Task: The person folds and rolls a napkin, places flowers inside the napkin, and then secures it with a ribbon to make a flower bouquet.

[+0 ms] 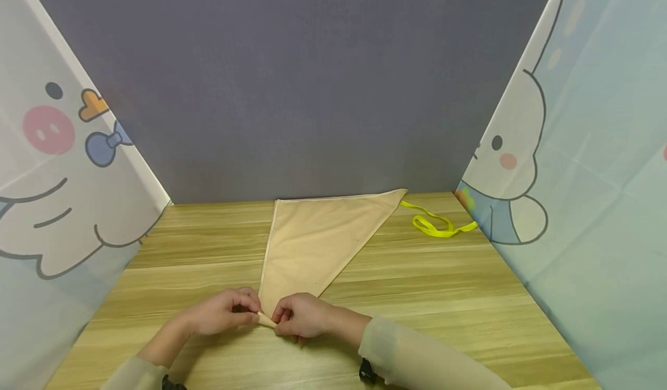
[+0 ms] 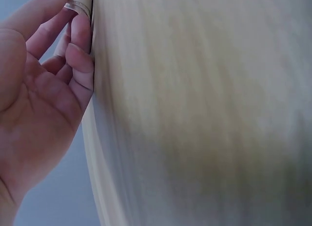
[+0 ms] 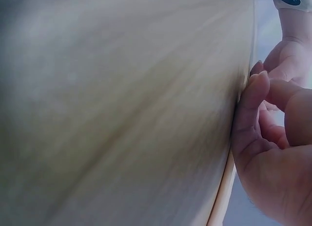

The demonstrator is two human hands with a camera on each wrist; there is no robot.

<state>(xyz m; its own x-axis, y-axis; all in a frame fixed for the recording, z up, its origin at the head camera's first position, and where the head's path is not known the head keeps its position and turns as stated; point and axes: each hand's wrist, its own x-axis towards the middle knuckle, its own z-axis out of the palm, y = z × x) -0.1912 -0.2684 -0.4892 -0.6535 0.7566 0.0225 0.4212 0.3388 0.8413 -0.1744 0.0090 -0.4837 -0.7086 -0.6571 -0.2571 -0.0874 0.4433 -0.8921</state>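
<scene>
A beige cloth (image 1: 318, 239) lies flat on the wooden table, narrowing to a point at the far right and to a small rolled end near me. My left hand (image 1: 229, 311) pinches the left side of that near end between thumb and fingers. Just to its right, my right hand (image 1: 304, 316) pinches the other side of the same rolled bit. In the left wrist view the cloth edge (image 2: 79, 7) shows at the fingertips of my left hand (image 2: 44, 84). The right wrist view has my right hand (image 3: 273, 143) low against the tabletop, fingers curled.
A yellow strap (image 1: 440, 231) trails from the cloth's far right corner, looped on the wooden table (image 1: 448, 297). A grey wall (image 1: 312, 89) stands behind the table. Cartoon-printed fabric panels flank it on the left (image 1: 62, 164) and right (image 1: 589, 205).
</scene>
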